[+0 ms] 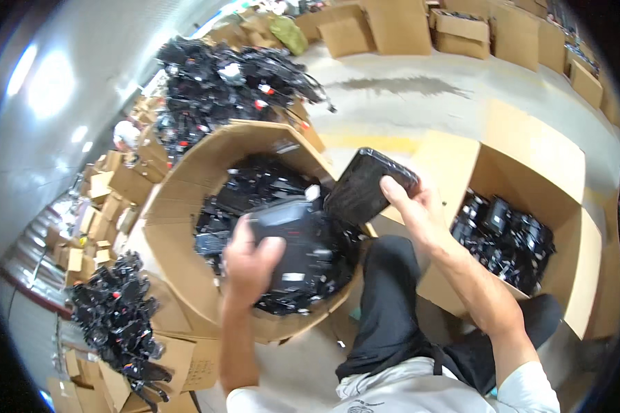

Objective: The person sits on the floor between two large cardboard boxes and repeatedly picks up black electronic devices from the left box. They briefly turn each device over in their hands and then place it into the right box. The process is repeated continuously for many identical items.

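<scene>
In my right hand point(420, 206) is a black, glossy, rounded rectangular device point(365, 184), gripped by one end with the thumb on top. It is held up over the near right rim of a large open cardboard box point(169, 199). My left hand point(249, 261), slightly blurred, is closed on the near left edge of a larger flat black device point(297, 241) with a small white label. That device is over the same box, above a heap of black electronic parts point(255, 186). My left fingers are partly hidden.
At the right, an open carton point(572, 227) holds shiny black parts point(506, 234). Tangled black cabled parts are piled high point(213, 82) behind the large box and at lower left point(114, 310). More cartons point(461, 34) line the far side. My legs point(386, 296) are between the two boxes.
</scene>
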Available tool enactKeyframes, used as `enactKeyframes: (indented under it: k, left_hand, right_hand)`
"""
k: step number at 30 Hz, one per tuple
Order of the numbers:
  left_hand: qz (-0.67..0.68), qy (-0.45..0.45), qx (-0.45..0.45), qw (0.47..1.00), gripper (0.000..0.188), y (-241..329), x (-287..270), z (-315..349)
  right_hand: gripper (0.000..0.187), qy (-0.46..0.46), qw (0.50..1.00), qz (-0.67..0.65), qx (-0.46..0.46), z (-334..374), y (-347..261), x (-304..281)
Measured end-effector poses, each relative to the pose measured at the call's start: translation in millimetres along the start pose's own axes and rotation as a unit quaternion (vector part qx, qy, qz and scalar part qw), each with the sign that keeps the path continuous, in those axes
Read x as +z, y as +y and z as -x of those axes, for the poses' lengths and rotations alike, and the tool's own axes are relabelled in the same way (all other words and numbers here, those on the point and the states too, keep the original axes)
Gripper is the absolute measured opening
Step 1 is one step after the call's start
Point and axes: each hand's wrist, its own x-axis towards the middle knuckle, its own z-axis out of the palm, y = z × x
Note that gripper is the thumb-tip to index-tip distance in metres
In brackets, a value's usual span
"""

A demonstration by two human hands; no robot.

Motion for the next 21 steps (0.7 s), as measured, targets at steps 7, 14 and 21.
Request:
enactKeyframes:
  k: [7,14,21]
  left_hand:
    - [0.013,-0.126,0.288,0.949,0.063,14,76,-12]
    - [0.179,0.023,0.257,0.949,0.072,12,122,-17]
    - [0.626,0.059,-0.141,0.765,0.066,35,206,8]
  right_hand:
    - [0.066,-0.105,0.989,-0.097,-0.035,44,4,-10]
    - [0.077,0.058,0.995,0.028,-0.079,59,-54,-24]
    - [0.086,0.122,0.979,0.086,-0.139,63,-44,-29]
